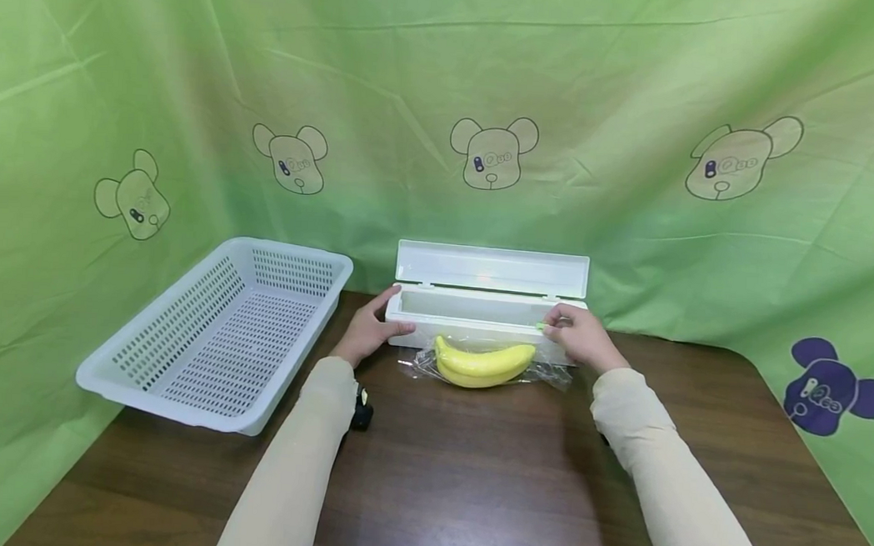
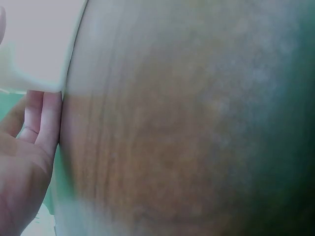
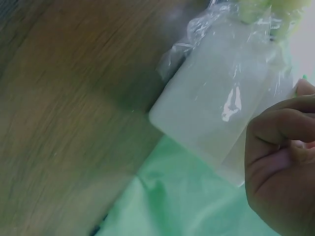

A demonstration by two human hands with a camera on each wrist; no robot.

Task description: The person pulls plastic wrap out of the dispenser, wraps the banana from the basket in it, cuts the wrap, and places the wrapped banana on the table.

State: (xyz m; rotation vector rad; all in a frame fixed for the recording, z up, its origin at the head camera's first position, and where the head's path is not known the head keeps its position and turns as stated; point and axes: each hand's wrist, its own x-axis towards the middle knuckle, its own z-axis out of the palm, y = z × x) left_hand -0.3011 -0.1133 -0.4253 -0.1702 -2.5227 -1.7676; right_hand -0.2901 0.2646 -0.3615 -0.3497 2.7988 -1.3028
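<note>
A long white cling film dispenser (image 1: 480,307) lies at the back of the table, its hinged lid (image 1: 493,268) raised. My left hand (image 1: 368,329) grips its left end, thumb on the front and fingers at the side; in the left wrist view the fingers (image 2: 48,115) lie against the white end. With the right hand (image 1: 579,336) I pinch a small green slide cutter (image 1: 540,326) near the right end of the front rim. Against the front lies a yellow banana (image 1: 484,365) with clear cling film (image 1: 554,375) around it, also visible as crumpled film (image 3: 197,29) in the right wrist view.
A white perforated plastic basket (image 1: 304,357) stands at the left of the brown wooden table (image 1: 470,475). Green fabric (image 1: 389,78) with bear-head prints hangs behind and at both sides, close behind the raised lid.
</note>
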